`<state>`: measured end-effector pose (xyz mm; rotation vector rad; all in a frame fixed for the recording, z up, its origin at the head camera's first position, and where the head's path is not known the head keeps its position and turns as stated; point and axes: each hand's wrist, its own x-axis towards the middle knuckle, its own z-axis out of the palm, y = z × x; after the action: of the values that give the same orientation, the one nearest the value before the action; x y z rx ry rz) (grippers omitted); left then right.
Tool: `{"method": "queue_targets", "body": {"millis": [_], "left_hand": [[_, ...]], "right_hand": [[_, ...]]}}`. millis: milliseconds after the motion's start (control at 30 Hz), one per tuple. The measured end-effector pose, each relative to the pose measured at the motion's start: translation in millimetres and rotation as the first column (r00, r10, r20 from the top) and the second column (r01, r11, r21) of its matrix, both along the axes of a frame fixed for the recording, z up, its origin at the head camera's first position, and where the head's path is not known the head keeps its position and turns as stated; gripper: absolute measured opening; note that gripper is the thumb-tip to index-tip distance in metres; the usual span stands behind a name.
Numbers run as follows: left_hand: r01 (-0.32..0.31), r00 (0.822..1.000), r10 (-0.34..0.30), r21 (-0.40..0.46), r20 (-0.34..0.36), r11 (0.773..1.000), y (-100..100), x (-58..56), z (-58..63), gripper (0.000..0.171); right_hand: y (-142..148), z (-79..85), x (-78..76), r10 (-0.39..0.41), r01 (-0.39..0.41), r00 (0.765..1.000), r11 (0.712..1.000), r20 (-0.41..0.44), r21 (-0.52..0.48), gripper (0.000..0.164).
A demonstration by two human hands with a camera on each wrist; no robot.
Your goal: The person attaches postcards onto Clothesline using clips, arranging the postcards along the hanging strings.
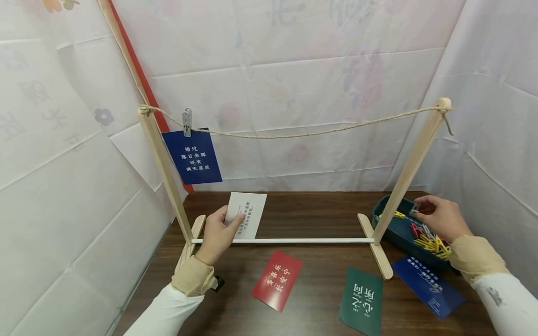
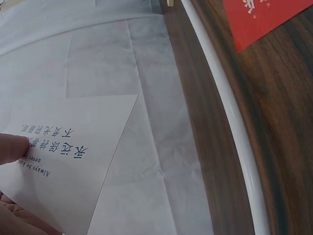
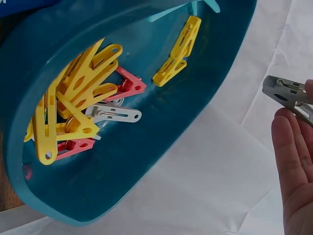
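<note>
My left hand (image 1: 219, 232) pinches a white card (image 1: 253, 205) with dark printed lettering, thumb across its front, behind the white crossbar (image 1: 302, 241) of a wooden stand. In the left wrist view the thumb (image 2: 12, 148) lies over part of the card's text. Over a teal basket (image 1: 380, 205) at the right, my right hand (image 1: 443, 217) pinches a grey clothespin (image 3: 288, 93) between thumb and fingers. Several yellow, red and grey clothespins (image 3: 76, 93) lie in the basket. A blue card (image 1: 195, 163) hangs from the twine (image 1: 294, 136) by a grey clothespin (image 1: 187, 122).
Two wooden posts (image 1: 166, 177) hold the twine, with feet on the brown table. In front of the crossbar lie a red card (image 1: 277, 280) and a green card (image 1: 361, 301). Another blue card (image 1: 428, 284) lies by the basket. White cloth (image 1: 294, 84) hangs behind.
</note>
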<state>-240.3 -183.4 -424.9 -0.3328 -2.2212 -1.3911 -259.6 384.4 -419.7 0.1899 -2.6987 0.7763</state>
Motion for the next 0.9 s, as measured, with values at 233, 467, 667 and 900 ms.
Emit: {"method": "queue_targets", "body": {"millis": [233,467,667,900], "left_hand": [[0.026,1.000,-0.026,0.057,-0.005,0.998,6.0,-4.3,1.0,0.014],[0.043,0.999,-0.042,0.091,-0.011,0.995,8.3,-6.6,4.4,0.015],[0.044,0.999,-0.043,0.111,-0.018,0.993,9.4,-8.1,10.3,0.015],[0.084,0.996,-0.081,0.123,-0.024,0.989,16.4,3.6,35.4,0.014]], "right_hand": [[-2.0,2.1,7.3,0.011,-0.011,0.999,1.000,-0.051,0.007,0.036],[-4.4,7.0,14.9,0.002,-0.002,0.998,1.000,-0.067,-0.009,0.032],[-7.8,13.5,21.3,-0.002,0.001,0.996,1.000,-0.094,-0.005,0.031],[-12.6,19.3,27.3,0.014,-0.015,0.994,1.000,-0.107,-0.006,0.031]]}}
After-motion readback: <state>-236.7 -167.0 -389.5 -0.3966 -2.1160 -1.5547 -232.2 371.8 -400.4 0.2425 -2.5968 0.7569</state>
